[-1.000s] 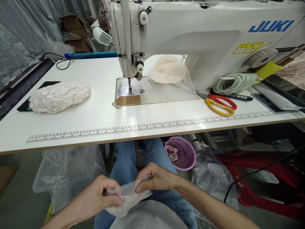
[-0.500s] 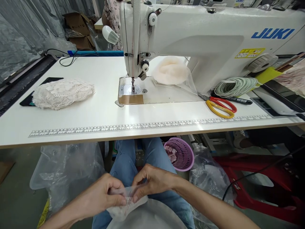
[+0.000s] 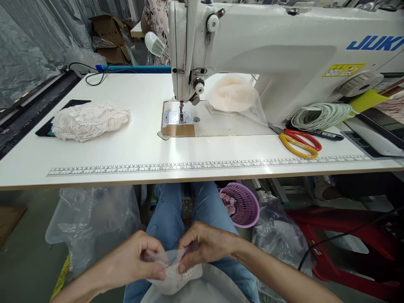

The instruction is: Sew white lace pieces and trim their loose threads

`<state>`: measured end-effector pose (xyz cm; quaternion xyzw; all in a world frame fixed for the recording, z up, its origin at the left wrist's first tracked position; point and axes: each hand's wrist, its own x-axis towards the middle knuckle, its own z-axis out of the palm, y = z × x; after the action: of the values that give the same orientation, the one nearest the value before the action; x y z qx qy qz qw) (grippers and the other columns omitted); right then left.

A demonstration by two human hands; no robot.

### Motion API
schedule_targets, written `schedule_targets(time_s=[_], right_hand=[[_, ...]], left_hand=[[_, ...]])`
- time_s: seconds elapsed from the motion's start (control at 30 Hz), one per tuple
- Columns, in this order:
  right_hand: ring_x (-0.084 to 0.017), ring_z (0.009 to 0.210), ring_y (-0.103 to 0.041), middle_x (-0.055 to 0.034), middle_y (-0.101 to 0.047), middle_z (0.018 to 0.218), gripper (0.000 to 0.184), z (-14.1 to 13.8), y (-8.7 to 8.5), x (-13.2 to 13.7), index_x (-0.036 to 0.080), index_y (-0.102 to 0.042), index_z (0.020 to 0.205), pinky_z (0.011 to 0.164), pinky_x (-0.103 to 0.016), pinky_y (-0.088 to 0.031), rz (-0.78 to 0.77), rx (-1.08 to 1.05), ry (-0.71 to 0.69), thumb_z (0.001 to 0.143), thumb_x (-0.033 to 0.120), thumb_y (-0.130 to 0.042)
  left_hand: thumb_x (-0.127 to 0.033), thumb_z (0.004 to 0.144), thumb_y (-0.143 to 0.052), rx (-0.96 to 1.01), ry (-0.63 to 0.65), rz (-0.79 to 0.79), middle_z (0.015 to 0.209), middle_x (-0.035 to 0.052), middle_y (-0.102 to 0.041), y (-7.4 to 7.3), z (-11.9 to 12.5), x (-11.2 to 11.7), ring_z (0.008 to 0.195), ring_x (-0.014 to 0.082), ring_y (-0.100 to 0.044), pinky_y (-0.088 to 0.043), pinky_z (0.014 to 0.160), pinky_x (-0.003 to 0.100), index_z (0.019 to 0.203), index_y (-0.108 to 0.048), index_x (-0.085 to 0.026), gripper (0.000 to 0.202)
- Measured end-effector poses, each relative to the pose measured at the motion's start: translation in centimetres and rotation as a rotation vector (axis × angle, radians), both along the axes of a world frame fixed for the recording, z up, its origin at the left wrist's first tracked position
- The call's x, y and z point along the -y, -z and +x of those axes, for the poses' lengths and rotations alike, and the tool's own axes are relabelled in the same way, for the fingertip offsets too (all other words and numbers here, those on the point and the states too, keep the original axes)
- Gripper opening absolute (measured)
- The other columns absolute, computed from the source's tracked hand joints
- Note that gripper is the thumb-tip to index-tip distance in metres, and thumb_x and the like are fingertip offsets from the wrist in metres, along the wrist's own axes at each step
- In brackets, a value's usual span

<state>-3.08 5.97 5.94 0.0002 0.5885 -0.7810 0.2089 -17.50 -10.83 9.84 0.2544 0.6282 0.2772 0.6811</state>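
Note:
Over my lap, below the table edge, both hands pinch one small piece of sheer white fabric [image 3: 176,275] with a dotted edge. My left hand [image 3: 135,259] grips its left side with thumb and fingers closed. My right hand [image 3: 205,246] holds the right side, fingertips pressed together close to the left thumb. The piece is bunched between them. A white JUKI sewing machine [image 3: 284,54] stands on the white table [image 3: 126,151] in front, its needle [image 3: 181,107] over the metal plate.
A pile of white lace [image 3: 90,121] lies on the table's left. A cream fabric bundle [image 3: 232,93] sits behind the needle. Red and yellow scissors [image 3: 299,141] and a cord coil [image 3: 322,115] lie right. A purple basket [image 3: 241,204] and plastic bags sit beneath.
My hands have drawn closer together, and the fabric piece is folded up smaller between the fingers. The view has shifted slightly left, so the machine sits further right.

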Motion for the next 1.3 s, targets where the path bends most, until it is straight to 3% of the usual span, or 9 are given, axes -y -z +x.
schedule_targets(time_s=[0.13, 0.3, 0.5, 0.7, 0.8, 0.93, 1.17, 1.3], right_hand=[[-0.013, 0.068, -0.061, -0.0025, -0.065, 0.074, 0.039, 0.6, 0.2, -0.5, 0.011, -0.072, 0.081, 0.067, -0.023, -0.049, -0.124, 0.084, 0.033, 0.064, 0.045, -0.075], [-0.011, 0.072, -0.055, -0.0017, -0.059, 0.078, 0.038, 1.1, 0.6, -1.1, 0.012, -0.073, 0.078, 0.065, -0.02, -0.043, -0.066, -0.031, 0.091, 0.061, 0.046, -0.077], [-0.011, 0.07, -0.053, -0.001, -0.057, 0.077, 0.039, 1.3, 1.1, -1.2, 0.013, -0.073, 0.076, 0.065, -0.022, -0.041, -0.112, -0.02, 0.098, 0.059, 0.048, -0.078], [-0.011, 0.068, -0.053, -0.0011, -0.058, 0.073, 0.038, 1.6, 1.6, -1.4, 0.012, -0.073, 0.075, 0.062, -0.022, -0.04, -0.12, -0.008, 0.115, 0.06, 0.046, -0.078], [-0.011, 0.068, -0.053, -0.0016, -0.059, 0.073, 0.042, 1.7, 1.6, -1.4, 0.012, -0.074, 0.075, 0.063, -0.023, -0.04, -0.131, 0.001, 0.122, 0.057, 0.049, -0.078], [-0.011, 0.068, -0.053, -0.0013, -0.059, 0.074, 0.04, 1.8, 1.7, -1.5, 0.013, -0.074, 0.074, 0.063, -0.023, -0.04, -0.097, -0.013, 0.124, 0.059, 0.05, -0.077], [-0.012, 0.07, -0.054, -0.0019, -0.059, 0.075, 0.045, 1.9, 2.1, -1.6, 0.013, -0.073, 0.075, 0.064, -0.023, -0.041, -0.085, -0.058, 0.119, 0.059, 0.055, -0.074], [-0.012, 0.069, -0.054, -0.002, -0.059, 0.074, 0.041, 1.8, 2.3, -1.4, 0.012, -0.073, 0.075, 0.063, -0.023, -0.042, -0.083, -0.078, 0.123, 0.058, 0.05, -0.077]], left_hand=[[-0.032, 0.064, -0.076, 0.032, -0.045, 0.042, 0.062, -0.0014, -0.058, 0.2, -0.3, 0.9, 0.061, 0.0121, -0.047, -0.034, 0.057, 0.02, 0.07, -0.07, -0.013, 0.021], [-0.043, 0.063, -0.076, 0.095, -0.197, 0.058, 0.067, 0.0003, -0.057, 1.0, 0.2, 1.5, 0.066, 0.013, -0.046, -0.033, 0.059, 0.02, 0.064, -0.066, -0.013, 0.032], [-0.058, 0.062, -0.073, 0.193, -0.311, 0.028, 0.053, -0.0074, -0.037, 2.1, 1.0, 1.9, 0.051, 0.0076, -0.028, -0.02, 0.049, 0.02, 0.067, -0.057, -0.015, 0.046], [-0.056, 0.062, -0.074, 0.264, -0.339, 0.001, 0.057, -0.0023, -0.052, 2.2, 1.3, 1.9, 0.053, 0.0085, -0.04, -0.027, 0.052, 0.019, 0.076, -0.063, -0.013, 0.046], [-0.053, 0.065, -0.075, 0.299, -0.329, 0.009, 0.074, 0.0043, -0.064, 2.0, 1.1, 1.8, 0.063, 0.0121, -0.051, -0.035, 0.059, 0.021, 0.089, -0.067, -0.012, 0.048], [-0.052, 0.07, -0.071, 0.287, -0.279, -0.003, 0.091, 0.0084, -0.067, 1.8, 0.8, 1.6, 0.078, 0.0164, -0.056, -0.039, 0.069, 0.023, 0.104, -0.066, -0.013, 0.052], [-0.047, 0.069, -0.074, 0.274, -0.297, -0.025, 0.086, 0.0045, -0.067, 2.1, 0.7, 1.6, 0.074, 0.0131, -0.054, -0.039, 0.067, 0.02, 0.1, -0.069, -0.016, 0.044], [-0.048, 0.069, -0.073, 0.292, -0.266, -0.006, 0.081, 0.0045, -0.067, 2.0, 0.9, 1.5, 0.071, 0.0124, -0.053, -0.039, 0.065, 0.019, 0.095, -0.071, -0.016, 0.042]])
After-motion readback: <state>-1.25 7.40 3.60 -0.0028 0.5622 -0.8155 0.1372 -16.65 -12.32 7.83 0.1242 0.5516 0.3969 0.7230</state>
